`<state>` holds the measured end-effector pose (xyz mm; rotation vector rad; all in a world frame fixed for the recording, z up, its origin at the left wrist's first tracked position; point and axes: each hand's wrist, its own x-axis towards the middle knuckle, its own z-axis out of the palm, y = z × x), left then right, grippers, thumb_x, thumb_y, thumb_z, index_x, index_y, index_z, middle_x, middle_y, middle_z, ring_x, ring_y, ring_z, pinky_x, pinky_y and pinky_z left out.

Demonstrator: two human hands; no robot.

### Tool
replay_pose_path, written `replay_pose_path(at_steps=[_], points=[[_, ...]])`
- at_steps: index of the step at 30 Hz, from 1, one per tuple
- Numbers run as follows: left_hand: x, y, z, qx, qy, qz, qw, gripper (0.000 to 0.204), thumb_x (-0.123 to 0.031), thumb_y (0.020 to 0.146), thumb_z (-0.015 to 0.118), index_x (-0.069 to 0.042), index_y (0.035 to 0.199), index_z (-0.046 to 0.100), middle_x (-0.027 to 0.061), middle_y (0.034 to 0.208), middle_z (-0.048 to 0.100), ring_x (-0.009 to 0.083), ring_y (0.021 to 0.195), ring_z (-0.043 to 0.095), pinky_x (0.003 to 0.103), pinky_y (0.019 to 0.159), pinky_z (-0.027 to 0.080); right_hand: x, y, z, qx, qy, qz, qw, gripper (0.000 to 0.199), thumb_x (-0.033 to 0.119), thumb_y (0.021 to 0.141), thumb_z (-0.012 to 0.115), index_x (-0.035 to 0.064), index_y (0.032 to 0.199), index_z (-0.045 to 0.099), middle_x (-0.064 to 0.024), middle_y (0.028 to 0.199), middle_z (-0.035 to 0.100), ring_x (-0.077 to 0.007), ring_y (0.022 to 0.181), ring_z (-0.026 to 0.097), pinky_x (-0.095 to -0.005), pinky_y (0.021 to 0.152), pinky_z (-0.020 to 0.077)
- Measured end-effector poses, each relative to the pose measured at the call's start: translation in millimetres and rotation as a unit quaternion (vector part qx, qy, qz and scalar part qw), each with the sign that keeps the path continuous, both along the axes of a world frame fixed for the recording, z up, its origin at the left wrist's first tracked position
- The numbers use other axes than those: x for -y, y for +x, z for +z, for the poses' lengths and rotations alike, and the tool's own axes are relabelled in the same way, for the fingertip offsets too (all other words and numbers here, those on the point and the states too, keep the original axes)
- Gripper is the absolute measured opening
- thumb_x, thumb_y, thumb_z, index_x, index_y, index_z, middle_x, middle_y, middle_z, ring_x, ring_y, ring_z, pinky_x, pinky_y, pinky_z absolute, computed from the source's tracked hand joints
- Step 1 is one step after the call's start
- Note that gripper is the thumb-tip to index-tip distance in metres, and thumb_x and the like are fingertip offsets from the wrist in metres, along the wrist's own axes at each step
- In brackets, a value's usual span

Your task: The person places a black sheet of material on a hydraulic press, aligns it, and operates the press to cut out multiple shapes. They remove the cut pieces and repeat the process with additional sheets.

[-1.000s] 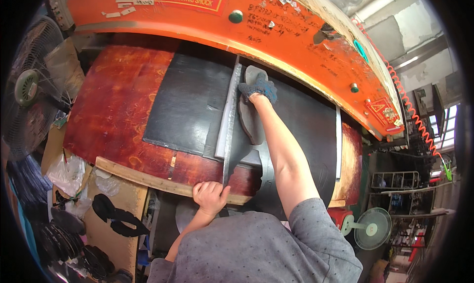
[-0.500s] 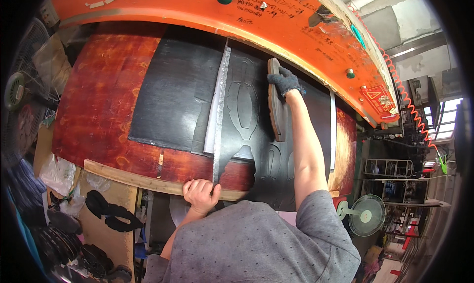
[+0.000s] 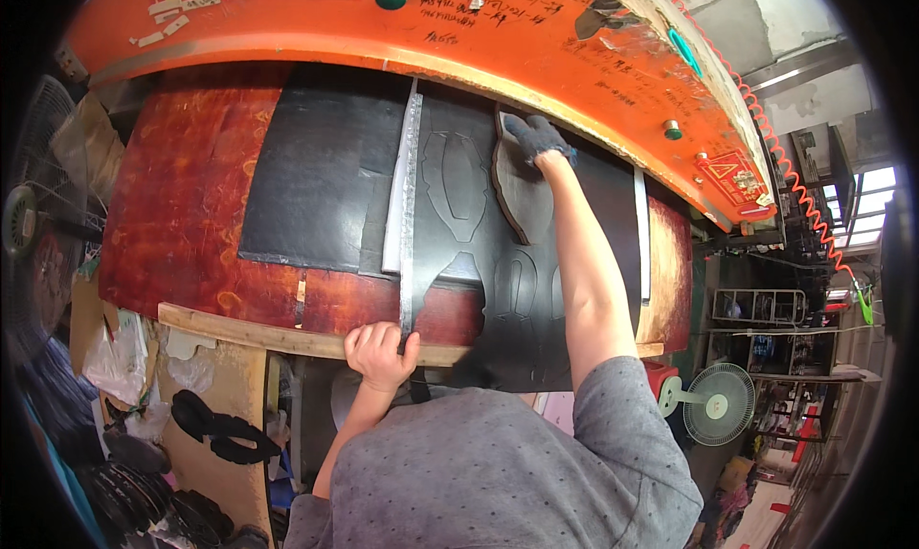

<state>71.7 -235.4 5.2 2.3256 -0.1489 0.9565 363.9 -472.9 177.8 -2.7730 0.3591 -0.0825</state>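
A black sheet [image 3: 593, 214] lies across the table, marked with sole-shaped cut outlines [image 3: 458, 185] and with an opening near its front left. My right hand [image 3: 539, 139], in a dark glove, holds the far end of a brown sole-shaped cutting die [image 3: 519, 180] with a wavy edge. The die appears nearly flat on the sheet, right of the long outline; whether it touches everywhere cannot be seen. My bare left hand [image 3: 379, 356] is closed at the table's front edge, where the sheet's pale left edge runs between thumb and fingers.
An orange machine beam [image 3: 459, 37] spans the far side, close beyond my right hand. Another black sheet [image 3: 321, 166] rests on the reddish table [image 3: 182, 195] at left. A wooden strip [image 3: 258, 334] lines the front edge. A fan [image 3: 716, 403] stands at right.
The cutting die has turned from steeply tilted to nearly flat, its broad top now showing. My right hand turned with it. My left hand keeps its hold at the front edge.
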Motion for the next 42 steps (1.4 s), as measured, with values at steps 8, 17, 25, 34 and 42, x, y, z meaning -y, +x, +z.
replay_pose_path(at_steps=[8,17,25,34,42], points=[[13,76,20,-0.072,0.045,-0.031,0.996,0.031,-0.038,0.080,0.058,-0.010,0.069,0.052,0.0069,0.072,0.055,0.0266,0.072,0.054,0.039,0.078,0.039,135,-36,-19,0.211,0.571,-0.176,0.773,0.025,0.034,0.088,0.061,0.0102,0.093,0.068,-0.0058,0.081,0.067,-0.0164,0.065,0.061,-0.0305,0.056,0.0468],[37,191,35,-0.074,0.097,-0.026,0.992,0.029,-0.036,0.081,0.062,-0.006,0.079,0.057,0.0105,0.080,0.059,0.0298,0.082,0.055,0.042,0.085,0.039,255,19,63,0.287,0.647,-0.070,0.703,0.012,0.018,0.085,0.049,0.0107,0.076,0.052,0.0037,0.059,0.036,-0.0082,0.046,0.033,-0.0238,0.041,0.0242],[49,280,54,-0.042,0.147,0.007,0.988,0.030,-0.037,0.083,0.064,-0.007,0.082,0.060,0.0083,0.083,0.059,0.0284,0.086,0.056,0.042,0.085,0.040,311,-63,-47,0.180,-0.023,-0.196,0.964,0.034,0.036,0.087,0.055,0.0057,0.098,0.066,-0.0162,0.093,0.067,-0.0330,0.088,0.063,-0.0419,0.081,0.0495],[50,289,54,-0.058,0.172,0.032,0.983,0.028,-0.036,0.082,0.063,-0.009,0.079,0.060,0.0063,0.080,0.059,0.0274,0.084,0.056,0.041,0.081,0.040,318,-83,-82,0.159,-0.113,-0.263,0.945,0.042,0.036,0.086,0.050,0.0117,0.118,0.061,-0.0155,0.109,0.063,-0.0328,0.108,0.057,-0.0468,0.089,0.0464],[51,292,49,-0.109,0.163,0.032,0.980,0.033,-0.039,0.084,0.063,-0.007,0.079,0.060,0.0080,0.082,0.060,0.0278,0.086,0.057,0.041,0.082,0.040,311,-85,-69,0.119,-0.099,-0.274,0.949,0.045,0.041,0.087,0.047,0.0142,0.122,0.057,-0.0165,0.110,0.063,-0.0326,0.109,0.057,-0.0483,0.087,0.0475]])
